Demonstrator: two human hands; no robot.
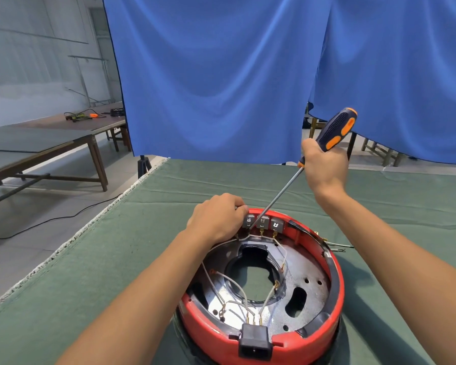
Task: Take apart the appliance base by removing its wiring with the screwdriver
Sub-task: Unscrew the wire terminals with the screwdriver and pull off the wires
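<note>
A round red appliance base lies upside down on the green cloth, its metal plate and white wiring exposed. Three grey terminal blocks sit on its far rim, and a black power socket sits at the near rim. My right hand grips the black-and-orange handle of a screwdriver, whose tip rests between the left and middle blocks. My left hand grips the far-left rim beside the blocks, fingers curled over it.
The green cloth table ends in a frayed edge at the left. A blue curtain hangs behind it. Loose wire ends stick out right of the base. Wooden tables stand far left, and a cable runs across the floor.
</note>
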